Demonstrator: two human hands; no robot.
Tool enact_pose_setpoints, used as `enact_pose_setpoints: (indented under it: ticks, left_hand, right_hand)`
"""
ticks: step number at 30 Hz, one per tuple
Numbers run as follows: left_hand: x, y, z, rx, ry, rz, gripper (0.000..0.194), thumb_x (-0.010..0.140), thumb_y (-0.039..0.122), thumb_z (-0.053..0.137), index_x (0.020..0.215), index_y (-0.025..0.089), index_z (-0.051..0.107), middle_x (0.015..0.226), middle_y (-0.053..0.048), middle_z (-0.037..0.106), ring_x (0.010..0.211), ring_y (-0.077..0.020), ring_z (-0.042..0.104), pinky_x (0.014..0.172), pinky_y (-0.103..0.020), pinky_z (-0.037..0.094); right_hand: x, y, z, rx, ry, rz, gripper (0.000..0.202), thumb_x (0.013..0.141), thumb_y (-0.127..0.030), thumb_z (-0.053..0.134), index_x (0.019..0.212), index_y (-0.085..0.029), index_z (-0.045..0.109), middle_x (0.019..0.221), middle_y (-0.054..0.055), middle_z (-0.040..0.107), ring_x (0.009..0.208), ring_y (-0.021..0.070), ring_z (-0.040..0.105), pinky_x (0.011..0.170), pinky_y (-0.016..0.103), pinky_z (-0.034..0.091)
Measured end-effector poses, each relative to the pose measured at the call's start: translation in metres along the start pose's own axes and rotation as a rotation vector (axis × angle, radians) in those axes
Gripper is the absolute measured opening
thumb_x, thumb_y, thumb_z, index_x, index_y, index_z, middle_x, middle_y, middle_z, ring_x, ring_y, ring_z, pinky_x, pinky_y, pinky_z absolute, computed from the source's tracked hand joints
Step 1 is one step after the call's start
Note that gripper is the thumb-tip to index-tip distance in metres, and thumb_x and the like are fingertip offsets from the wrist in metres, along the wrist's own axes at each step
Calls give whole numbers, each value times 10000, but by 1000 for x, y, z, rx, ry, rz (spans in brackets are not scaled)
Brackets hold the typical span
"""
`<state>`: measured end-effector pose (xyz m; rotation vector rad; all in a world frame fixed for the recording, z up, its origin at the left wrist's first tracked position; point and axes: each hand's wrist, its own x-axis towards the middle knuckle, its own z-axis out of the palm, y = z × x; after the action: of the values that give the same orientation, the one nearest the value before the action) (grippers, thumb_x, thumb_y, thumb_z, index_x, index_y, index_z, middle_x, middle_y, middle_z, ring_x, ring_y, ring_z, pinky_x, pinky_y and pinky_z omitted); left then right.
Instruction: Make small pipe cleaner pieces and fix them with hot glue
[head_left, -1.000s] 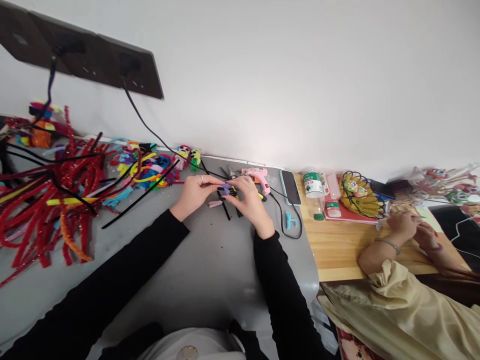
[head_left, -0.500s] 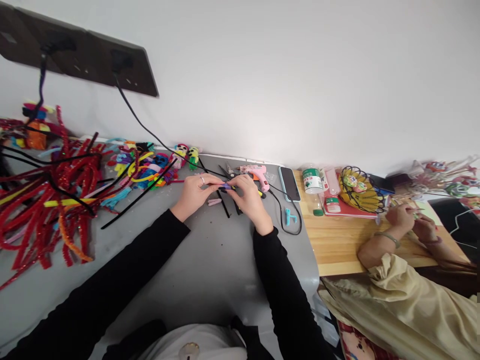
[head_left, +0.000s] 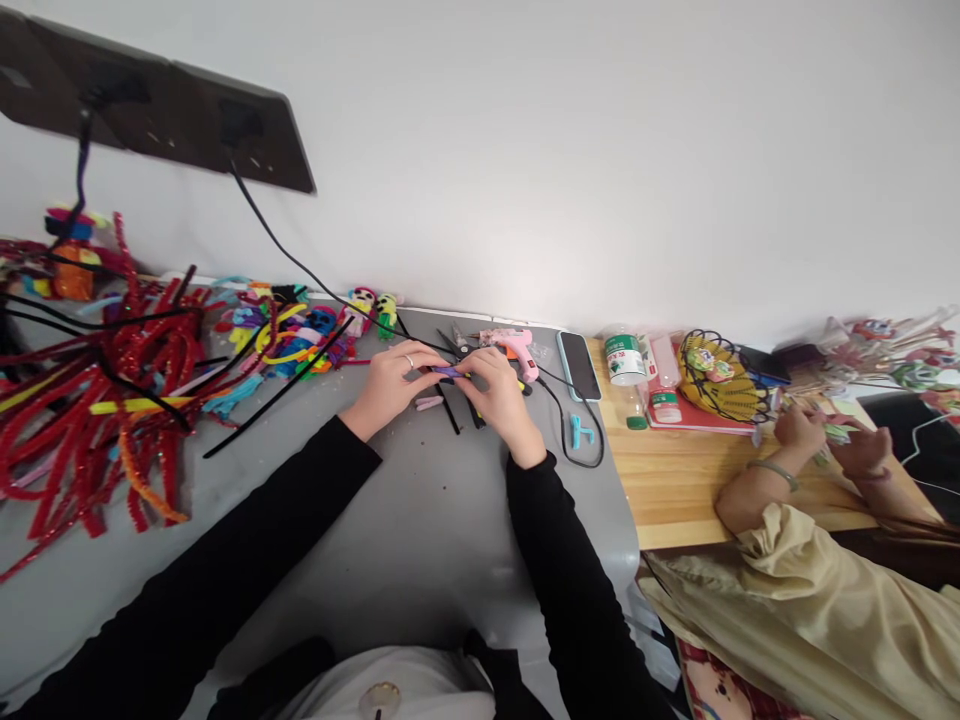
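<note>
We pinch a small purple piece (head_left: pixel 448 371) between our left hand (head_left: pixel 396 386) and right hand (head_left: pixel 496 396), thumbs and fingers nearly closed on it, though its shape is hard to make out. Our forearms (head_left: pixel 255 545) angle inward over the grey table (head_left: pixel 420 530).

Purple piece (head_left: pixel 447 371), pink glue gun (head_left: pixel 516 342), glittery red stems (head_left: pixel 154 345), grey table (head_left: pixel 420 530).

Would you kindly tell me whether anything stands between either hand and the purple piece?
Nothing visible does: the left hand and right hand both pinch the purple piece between them. The glue gun lies beyond the right hand, toward the wall.
</note>
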<state>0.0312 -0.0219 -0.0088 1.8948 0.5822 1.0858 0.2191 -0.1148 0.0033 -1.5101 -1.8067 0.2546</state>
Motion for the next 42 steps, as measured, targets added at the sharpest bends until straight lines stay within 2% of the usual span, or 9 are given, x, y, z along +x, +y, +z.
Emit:
enact_pose_setpoints:
  ticks: [9,19,22,25,31,42]
  left_hand:
    - [-2,-7,2,68,14,91,224,957,433,731,853,272,847,867,-81,788,837,-246,702,817,-351,541]
    - [-3,-13,1,180,-4,230,267,1032,391,664,870,227,800,842,-71,768,815,-224,691,789,-343,547]
    - [-3,-15,1,230,-19,276,299,1062,372,620,867,212,779,851,-65,771,817,-213,689,787,-341,552]
    - [-3,-17,1,275,-41,315,319,1082,357,584,864,208,762,855,-57,770,827,-209,689,793,-346,559]
    - [-4,-19,1,316,-65,389,317,1098,325,558,873,199,743,855,-45,766,810,-190,693,813,-334,568]
    - [-5,-20,3,335,-65,380,352,1103,385,546,873,195,732,843,-52,756,795,-194,689,760,-329,560]
  right_hand:
    - [0,0,3,-14,-6,-38,127,1010,-226,638,893,-243,684,919,45,730,970,237,616,910,401,493]
    - [0,0,5,-10,-44,-16,109,1012,-210,629,935,-230,703,939,54,736,1003,236,625,919,388,488]
    - [-2,-1,4,-39,-76,-14,61,1004,-245,660,996,-214,712,1007,78,734,1027,251,618,932,394,489]
    - [-3,-1,3,-72,-92,-37,111,989,-308,706,1023,-204,721,1058,98,735,1051,265,613,945,409,485]
    - [-3,-1,6,-124,-107,-30,106,1030,-269,632,1003,-221,723,1035,88,731,1040,257,606,955,417,472]
    - [-2,2,8,-138,-88,-27,173,1032,-201,600,882,-223,682,913,54,739,977,237,620,928,394,456]
